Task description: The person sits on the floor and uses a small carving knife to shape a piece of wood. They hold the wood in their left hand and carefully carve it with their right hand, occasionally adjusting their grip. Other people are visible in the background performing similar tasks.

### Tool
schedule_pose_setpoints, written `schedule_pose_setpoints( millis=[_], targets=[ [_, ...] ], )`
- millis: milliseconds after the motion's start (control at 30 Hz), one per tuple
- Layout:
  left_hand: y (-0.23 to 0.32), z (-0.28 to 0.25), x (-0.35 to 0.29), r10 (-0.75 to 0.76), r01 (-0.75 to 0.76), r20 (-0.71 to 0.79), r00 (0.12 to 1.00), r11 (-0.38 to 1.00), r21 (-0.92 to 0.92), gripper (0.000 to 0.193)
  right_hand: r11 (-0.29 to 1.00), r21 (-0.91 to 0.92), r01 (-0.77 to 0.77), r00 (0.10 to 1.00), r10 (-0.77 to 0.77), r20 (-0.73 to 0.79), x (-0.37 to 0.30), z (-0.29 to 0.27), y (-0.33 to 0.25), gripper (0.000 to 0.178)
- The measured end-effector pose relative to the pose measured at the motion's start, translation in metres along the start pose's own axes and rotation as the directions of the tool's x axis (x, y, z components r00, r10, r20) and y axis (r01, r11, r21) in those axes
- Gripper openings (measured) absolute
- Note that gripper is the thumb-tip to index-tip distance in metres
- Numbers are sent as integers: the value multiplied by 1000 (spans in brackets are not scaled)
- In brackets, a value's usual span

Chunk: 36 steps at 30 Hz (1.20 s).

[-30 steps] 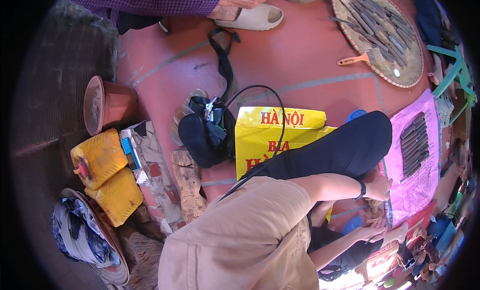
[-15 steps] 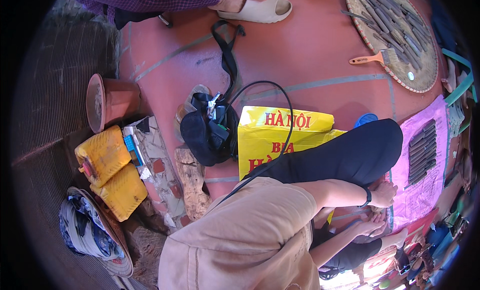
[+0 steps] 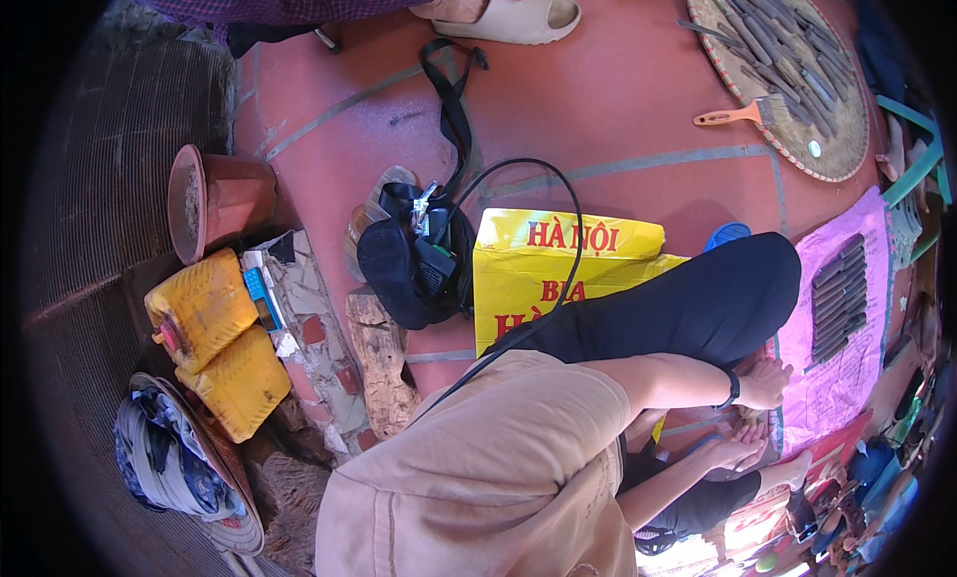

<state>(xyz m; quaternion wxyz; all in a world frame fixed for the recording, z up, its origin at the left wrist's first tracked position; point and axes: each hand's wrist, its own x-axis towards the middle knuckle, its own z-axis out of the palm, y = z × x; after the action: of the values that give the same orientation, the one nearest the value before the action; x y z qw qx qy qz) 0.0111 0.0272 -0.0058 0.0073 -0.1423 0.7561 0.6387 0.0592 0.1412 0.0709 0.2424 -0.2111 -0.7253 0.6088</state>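
Observation:
My left hand (image 3: pixel 766 384), with a dark band at its wrist, is by the near edge of a pink printed sheet (image 3: pixel 803 406). Its fingers are curled, and what they hold is hidden. Just below it, my right hand (image 3: pixel 740 450) lies turned partly upward with bent fingers, close to the left one. Whatever it grips is too small to make out. On the sheet beyond the hands, a row of dark brown sticks (image 3: pixel 839 303) lies side by side. My bent knee in dark trousers (image 3: pixel 698 298) rises beside the left arm.
A round woven tray (image 3: pixel 847 163) holds more dark sticks and an orange-handled brush (image 3: pixel 728 117). A black bag (image 3: pixel 399 273) with a cable sits by yellow cardboard (image 3: pixel 568 263). Yellow jugs (image 3: pixel 204 308) and a plant pot (image 3: pixel 244 198) stand left. Another person's sandalled foot (image 3: pixel 488 24) is at top.
The view has shifted very slightly. Both hands stay nearly in the same place, and the sticks and sheet have not visibly moved.

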Motion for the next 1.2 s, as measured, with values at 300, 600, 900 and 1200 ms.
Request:
schedule_pose_setpoints(
  millis=[300,600,900,1200],
  targets=[
    [-8,1,4,66,-67,-22,998,998,-17,40,1000,9,-11,1000,11,14,5,3,-9,52],
    [-6,2,4,-8,8,17,1000,999,49,72,1000,17,-4,1000,4,15,5,3,-11,53],
    [-3,0,1,15,-15,44,999,1000,1,68,1000,20,5,1000,-4,-7,1,1,-12,54],
    [89,-89,53,330,-489,-438,836,811,-322,29,973,-19,231,972,-231,32,-24,45,-55,56]
  ],
)
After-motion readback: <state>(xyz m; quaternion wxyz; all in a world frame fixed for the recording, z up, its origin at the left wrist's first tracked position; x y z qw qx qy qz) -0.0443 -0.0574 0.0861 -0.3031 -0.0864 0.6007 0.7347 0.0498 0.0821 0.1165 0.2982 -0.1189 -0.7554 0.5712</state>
